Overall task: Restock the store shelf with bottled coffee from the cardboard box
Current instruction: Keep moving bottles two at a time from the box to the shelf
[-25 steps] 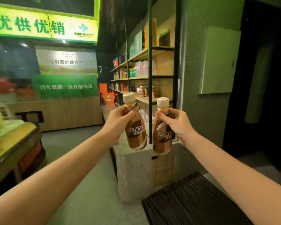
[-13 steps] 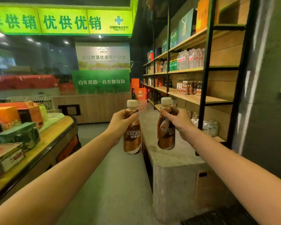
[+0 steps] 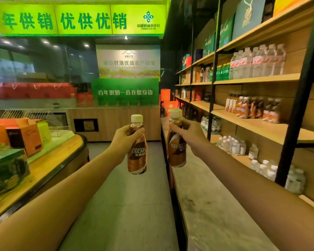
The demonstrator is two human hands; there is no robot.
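My left hand (image 3: 124, 140) grips a brown Nescafe coffee bottle (image 3: 137, 156) by its neck, upright, white cap on top. My right hand (image 3: 187, 134) holds a second coffee bottle (image 3: 176, 151) the same way, just to the right of the first. Both bottles hang in mid-air over the aisle and the near edge of the concrete ledge. On the right, the wooden store shelf (image 3: 261, 124) carries a row of similar coffee bottles (image 3: 252, 108) at its back. No cardboard box is in view.
Water bottles (image 3: 257, 60) fill the shelf above, and more water bottles (image 3: 232, 145) stand on the lowest level. A grey concrete ledge (image 3: 216, 214) runs along the shelf's foot. A wooden display counter (image 3: 43, 169) with boxes lies left of the aisle floor (image 3: 130, 205).
The view has swung left and forward along the aisle, bringing the shelf rows and the left counter into sight. Both hands still hold their bottles upright in front of me.
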